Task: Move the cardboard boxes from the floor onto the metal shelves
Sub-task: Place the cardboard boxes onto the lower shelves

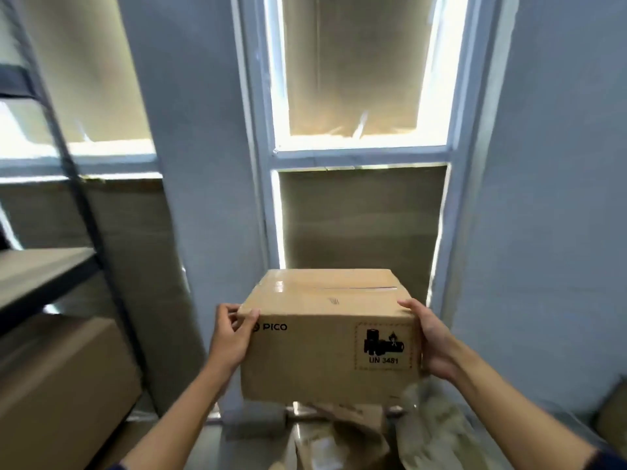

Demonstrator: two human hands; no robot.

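Note:
I hold a taped brown cardboard box (pixel 325 334) in the air in front of me, printed "PICO" and "UN 3481". My left hand (pixel 232 337) grips its left side, thumb on the top edge. My right hand (pixel 429 337) grips its right side, fingers curled over the top corner. The metal shelf unit (pixel 44 266) stands at the left, with a dark upright post and a shelf board at about the box's height. A large cardboard box (pixel 61 385) sits on the level below that board.
A covered window (pixel 356 96) and grey wall are straight ahead. Loose cardboard and crumpled packing paper (pixel 427 422) lie on the floor below the box. Another box edge (pixel 614 422) shows at the far right.

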